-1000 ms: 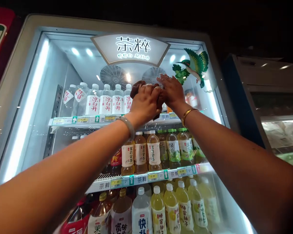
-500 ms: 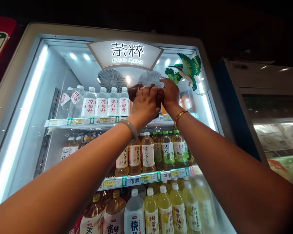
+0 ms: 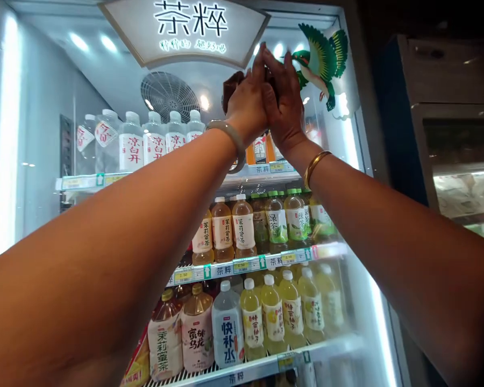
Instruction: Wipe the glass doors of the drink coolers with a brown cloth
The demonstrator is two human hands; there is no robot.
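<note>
Both of my arms reach up to the glass front of a lit drinks fridge [image 3: 349, 21]. My left hand [image 3: 248, 102], with a pale bangle on its wrist, presses a bunched brown cloth [image 3: 231, 90] against the glass; some of the cloth is hidden under the hand. Touching it on the right is my right hand [image 3: 283, 99], its fingers stretched upward and a gold bracelet on the wrist. How much cloth lies beneath the right hand cannot be seen. Just right of the hands is a green bird decal [image 3: 320, 62].
Behind the glass, shelves hold clear water bottles [image 3: 131, 142], tea bottles [image 3: 244, 228] and yellow drinks [image 3: 273, 312]. A fan-shaped lit sign [image 3: 189, 32] spans the top. Another cooler [image 3: 443, 80] stands to the right.
My hands have moved up the glass with the brown cloth, nearer the sign and the bird decal. The right fingers now point upward beside the left hand. The view has shifted closer and lower.
</note>
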